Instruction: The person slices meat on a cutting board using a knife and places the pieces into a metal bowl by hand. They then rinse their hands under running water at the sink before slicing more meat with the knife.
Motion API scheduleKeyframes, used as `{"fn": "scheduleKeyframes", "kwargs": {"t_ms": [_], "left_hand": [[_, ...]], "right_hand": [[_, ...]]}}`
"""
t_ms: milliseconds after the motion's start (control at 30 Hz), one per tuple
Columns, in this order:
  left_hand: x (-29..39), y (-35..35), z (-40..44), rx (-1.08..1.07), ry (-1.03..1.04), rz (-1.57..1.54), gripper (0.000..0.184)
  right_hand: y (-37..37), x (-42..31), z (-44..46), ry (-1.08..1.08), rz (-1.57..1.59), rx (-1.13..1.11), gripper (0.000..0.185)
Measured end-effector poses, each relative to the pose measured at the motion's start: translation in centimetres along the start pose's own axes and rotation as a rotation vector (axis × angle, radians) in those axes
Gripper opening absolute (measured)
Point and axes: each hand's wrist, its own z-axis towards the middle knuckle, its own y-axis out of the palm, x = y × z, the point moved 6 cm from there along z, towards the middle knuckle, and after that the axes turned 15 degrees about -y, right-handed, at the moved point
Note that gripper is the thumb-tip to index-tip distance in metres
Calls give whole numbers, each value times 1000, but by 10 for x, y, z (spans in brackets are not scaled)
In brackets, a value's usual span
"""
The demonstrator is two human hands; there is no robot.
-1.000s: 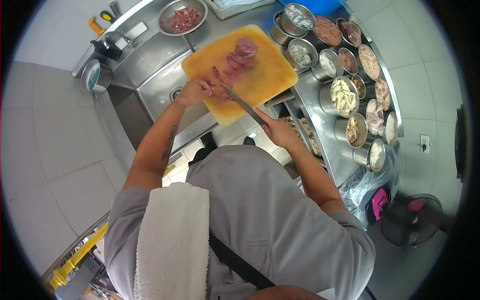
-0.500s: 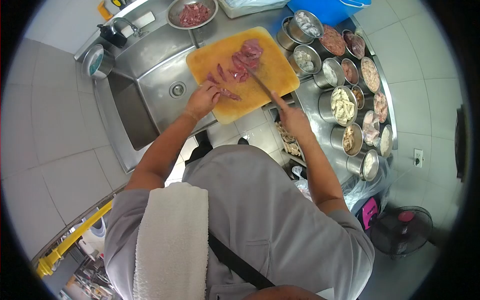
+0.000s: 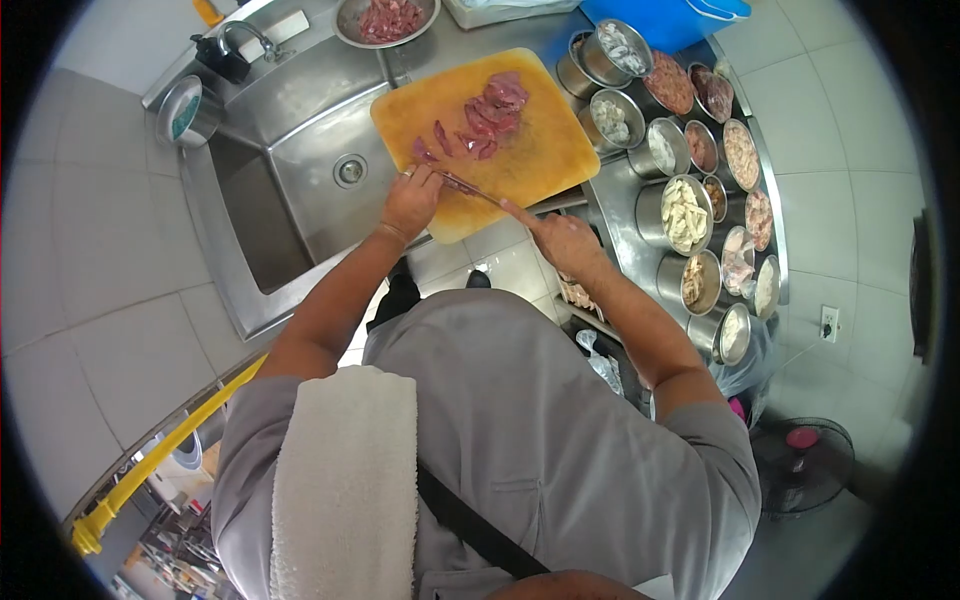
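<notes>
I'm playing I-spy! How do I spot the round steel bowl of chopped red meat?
Find the rectangular orange-yellow cutting board. Past its far edge, leftward, sits the round steel bowl, well apart from the steel containers crowded on the right.

Meat (image 3: 493,108) lies on the cutting board (image 3: 555,150) at upper centre, the sink (image 3: 330,110) left of it, pots (image 3: 650,213) at upper right

Head-worn view, forward and down
</notes>
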Motion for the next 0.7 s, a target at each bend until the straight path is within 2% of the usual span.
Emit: {"fn": "scheduleKeyframes", "kwargs": {"t_ms": [67,133,233,367,433,533,567,633,700], "left_hand": [[0,1,0,15,2,-5,7],[2,2,-2,26,8,-15,9],[2,2,-2,48,36,2,12],[-2,4,3,3,53,-5,14],[1,-1,1,-5,65,-38,13],[4,-9,7,42,77,-54,13],[2,-9,10,-28,82,-113,12],[-2,-9,17,-104,95,-167,12],[-3,10,32,-365,105,-171,30]], "right_hand": [[14,9,16,-36,12,29,96],[29,9,48,-23,184,55,93],[24,1,74,27,144,10,94],[22,11,49,-18,212,124,90],[32,26,24,70,273,-46,84],[28,43,8,129,382,-28,82],[26,49,6,125,378,-22,82],[15,54,2,161,492,170,84],[9,46,-1,209,530,212,84]]}}
